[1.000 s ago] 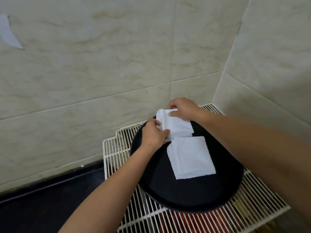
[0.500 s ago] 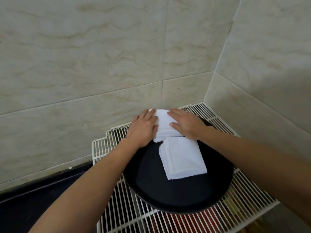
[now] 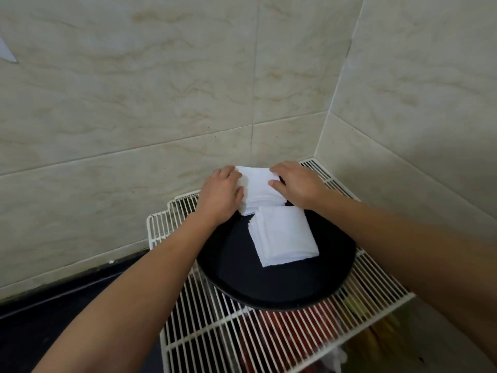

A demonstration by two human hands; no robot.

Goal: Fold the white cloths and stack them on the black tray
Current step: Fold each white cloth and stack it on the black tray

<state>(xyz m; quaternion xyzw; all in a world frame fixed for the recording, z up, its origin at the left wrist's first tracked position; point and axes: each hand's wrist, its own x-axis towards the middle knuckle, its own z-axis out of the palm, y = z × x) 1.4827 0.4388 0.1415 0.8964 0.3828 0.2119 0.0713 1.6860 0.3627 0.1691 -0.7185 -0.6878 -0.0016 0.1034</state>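
A corner of pale tiled wall (image 3: 161, 103) stands behind a white wire rack (image 3: 215, 332); on the rack sits the round black tray (image 3: 269, 286), and blurred red things show through the wires below the tray, too unclear to name.

Two piles of folded white cloths are on the tray; the near stack (image 3: 285, 235) lies about the tray's middle, squared and touched by neither hand; the far stack (image 3: 258, 189) sits at the tray's far rim, its near edge touching or just overlapping the near stack.

The left hand (image 3: 222, 195) lies released, its fingers fairly straight, pressed against the far stack's left side; the right hand (image 3: 295, 184) has its fingers bent over the stack's right edge and its thumb on top, so it seems to be grasping that stack.

By the look of it the task is close to done; every cloth in view is folded and on the tray; what seems left is to true up the far stack and seat it well inside the tray's rim. Whether more cloths wait beyond the tray cannot be told.
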